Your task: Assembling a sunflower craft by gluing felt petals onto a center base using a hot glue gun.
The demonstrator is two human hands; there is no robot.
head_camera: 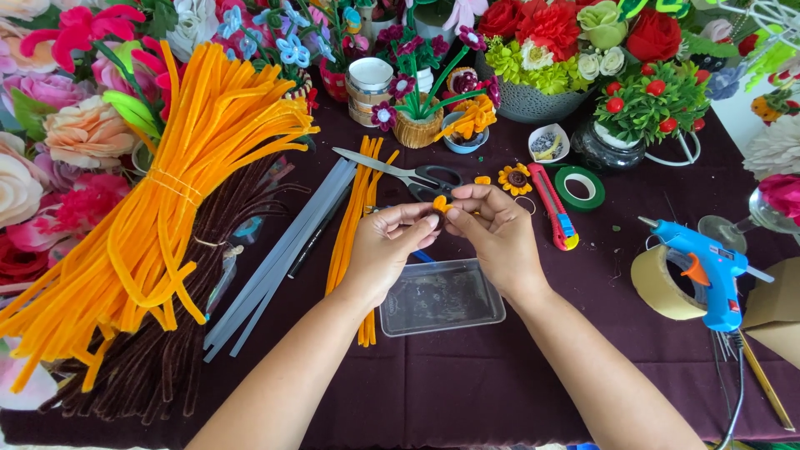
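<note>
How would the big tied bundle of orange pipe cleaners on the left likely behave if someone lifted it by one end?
The orange pipe cleaner bundle would probably sag: its long thin stems already splay and curl at both ends. It looks light for its bulk, being fuzzy strands. The thin tie at mid-length should keep most together, though loose ends might snag the brown bundle beneath.

A dark purple-clothed table point(500, 375) bears orange pipe cleaners point(158, 242), scissors point(408, 172), a clear tray point(440, 296).

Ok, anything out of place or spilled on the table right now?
Nothing spilled or damaged. Both hands, left hand and right hand, pinch a small orange piece above the clear tray. The scissors lie open, and the glue gun rests on a tape roll.
</note>
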